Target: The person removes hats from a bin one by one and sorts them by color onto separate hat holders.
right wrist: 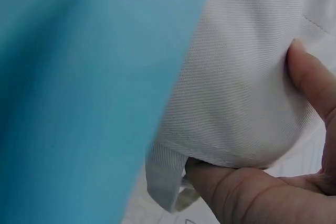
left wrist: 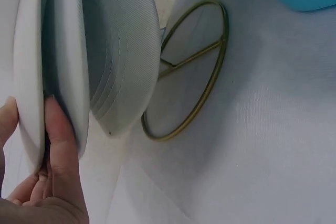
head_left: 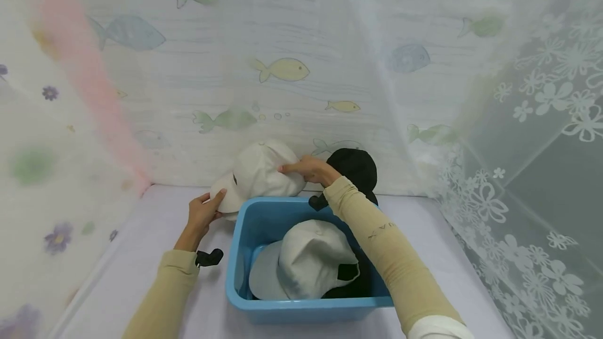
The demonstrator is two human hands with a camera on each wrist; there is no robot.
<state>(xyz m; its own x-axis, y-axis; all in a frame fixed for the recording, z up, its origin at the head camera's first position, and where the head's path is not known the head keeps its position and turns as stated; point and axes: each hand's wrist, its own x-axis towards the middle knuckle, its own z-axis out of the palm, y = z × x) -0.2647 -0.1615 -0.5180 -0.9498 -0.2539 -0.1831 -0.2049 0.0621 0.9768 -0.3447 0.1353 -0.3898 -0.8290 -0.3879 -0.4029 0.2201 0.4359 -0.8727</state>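
Behind the blue tub, a white cap (head_left: 268, 171) is held by both hands. My left hand (head_left: 200, 218) pinches the brim at its left end, thumb on one face and fingers on the other. Two further white brims (left wrist: 123, 51) hang right beside that one in the left wrist view. At the back of the crown, my right hand (head_left: 315, 170) grips the lower edge, with one digit pressed on the outside fabric and another tucked beneath the edge. The cap's strap (right wrist: 165, 177) dangles below that hand.
The blue tub (head_left: 306, 305) stands in front, containing a pale cap (head_left: 313, 266) and something black (head_left: 350, 291). A black cap (head_left: 355, 164) is at the back right. A brass ring base (left wrist: 194, 56) stands on the white cloth (head_left: 424, 255) under the white caps. Fish-printed curtain (head_left: 282, 93) hangs behind.
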